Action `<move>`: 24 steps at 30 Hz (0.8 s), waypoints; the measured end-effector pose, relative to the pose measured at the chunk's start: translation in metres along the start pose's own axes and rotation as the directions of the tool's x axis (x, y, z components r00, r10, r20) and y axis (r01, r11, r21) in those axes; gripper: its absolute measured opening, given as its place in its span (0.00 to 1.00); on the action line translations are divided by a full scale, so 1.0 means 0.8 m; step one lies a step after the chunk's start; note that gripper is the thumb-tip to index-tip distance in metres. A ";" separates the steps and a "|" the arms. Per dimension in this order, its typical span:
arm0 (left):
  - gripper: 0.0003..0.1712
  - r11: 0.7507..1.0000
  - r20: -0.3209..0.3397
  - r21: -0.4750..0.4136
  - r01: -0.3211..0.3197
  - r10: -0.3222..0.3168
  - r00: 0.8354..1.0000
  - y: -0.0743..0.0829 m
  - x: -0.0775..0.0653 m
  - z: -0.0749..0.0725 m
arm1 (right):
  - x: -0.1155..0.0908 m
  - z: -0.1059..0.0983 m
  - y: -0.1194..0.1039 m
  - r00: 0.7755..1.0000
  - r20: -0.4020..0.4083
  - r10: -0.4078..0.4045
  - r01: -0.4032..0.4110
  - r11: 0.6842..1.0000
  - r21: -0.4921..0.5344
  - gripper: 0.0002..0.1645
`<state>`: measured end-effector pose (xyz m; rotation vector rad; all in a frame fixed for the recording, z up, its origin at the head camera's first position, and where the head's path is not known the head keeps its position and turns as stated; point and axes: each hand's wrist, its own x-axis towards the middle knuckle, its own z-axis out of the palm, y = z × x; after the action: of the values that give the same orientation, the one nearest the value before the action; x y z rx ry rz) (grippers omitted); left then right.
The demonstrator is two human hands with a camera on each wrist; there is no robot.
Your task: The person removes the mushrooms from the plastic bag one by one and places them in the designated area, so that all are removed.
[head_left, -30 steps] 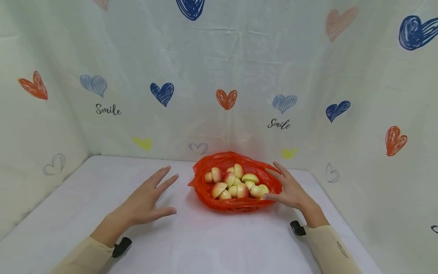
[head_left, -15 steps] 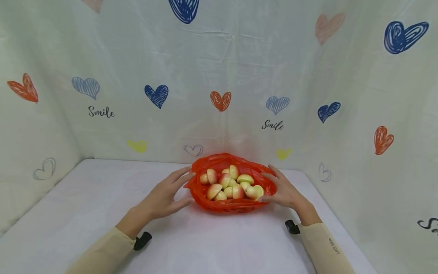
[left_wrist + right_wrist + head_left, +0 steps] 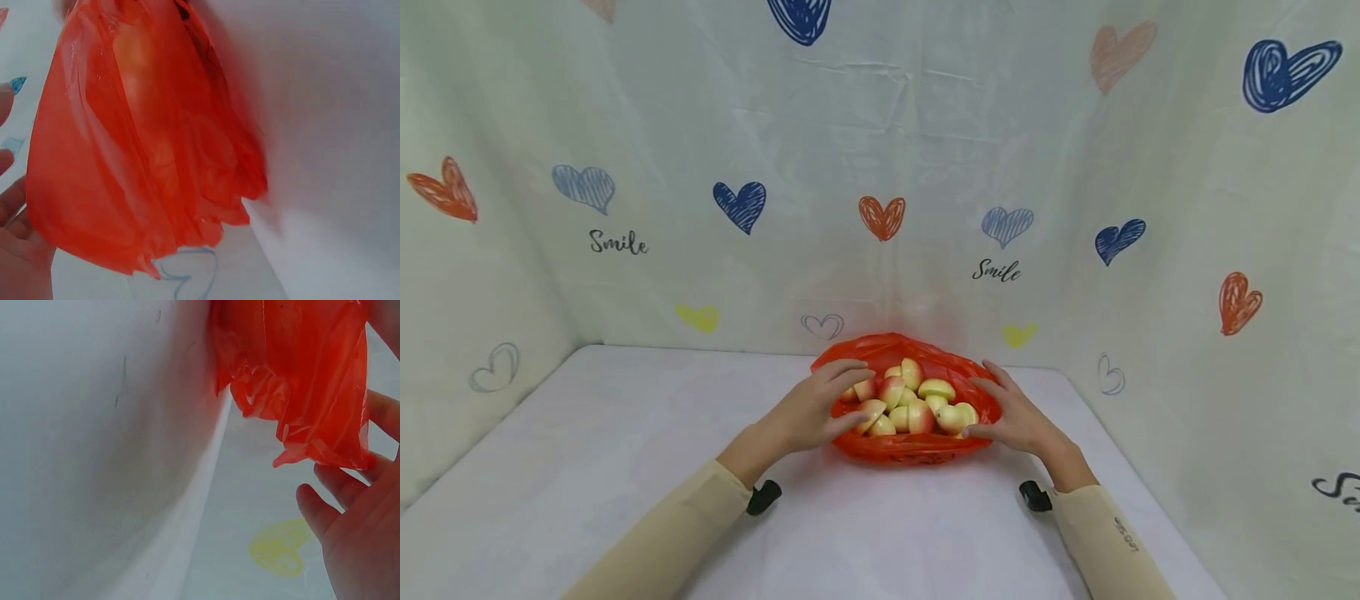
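A red plastic bag lies with its mouth wide at the far side of the table. Inside it are several mushroom-shaped pieces with pale stems and rosy-yellow caps. My left hand reaches over the bag's left rim, thumb and fingers spread apart and overlapping the leftmost pieces. At the right rim, my right hand has its fingers spread in the same way, thumb low and fingertips over the edge. Both wrist views show the bag's crinkled side beside the fingers.
The white table runs back to a pale curtain printed with hearts and "Smile". The bag stands close to that curtain. Black wrist cameras sit under both beige sleeves.
My left hand has moved right from the bare table to over the bag's left rim. My right hand has hardly moved at the right rim. The head view has shifted slightly.
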<state>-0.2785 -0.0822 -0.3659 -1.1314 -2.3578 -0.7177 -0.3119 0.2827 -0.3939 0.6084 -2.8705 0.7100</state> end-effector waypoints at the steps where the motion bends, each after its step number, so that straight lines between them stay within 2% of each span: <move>1: 0.33 1.000 0.030 -0.009 0.024 -0.024 0.999 0.000 0.004 0.002 | 0.000 0.001 0.001 1.000 0.002 -0.004 0.004 1.000 0.003 0.52; 5: 0.34 0.992 0.158 -0.032 0.120 -0.114 0.981 0.001 0.019 0.012 | 0.001 0.002 0.003 1.000 0.012 0.005 -0.005 1.000 0.007 0.54; 10: 0.37 0.976 0.280 -0.041 0.214 -0.195 0.940 0.002 0.029 0.025 | 0.001 0.003 0.002 1.000 0.021 0.024 -0.024 1.000 -0.002 0.55; 19: 0.35 0.947 0.327 -0.023 0.321 -0.296 0.898 -0.003 0.030 0.046 | 0.000 0.003 0.000 0.999 0.032 0.035 -0.035 0.999 0.002 0.53; 24: 0.33 0.939 0.321 -0.024 0.342 -0.317 0.892 -0.006 0.029 0.053 | 0.000 0.004 0.000 0.999 0.030 0.039 -0.039 0.999 0.003 0.53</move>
<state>-0.3019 -0.0455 -0.3868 -0.9403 -2.8612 -0.8005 -0.3117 0.2813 -0.3964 0.5699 -2.9167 0.7171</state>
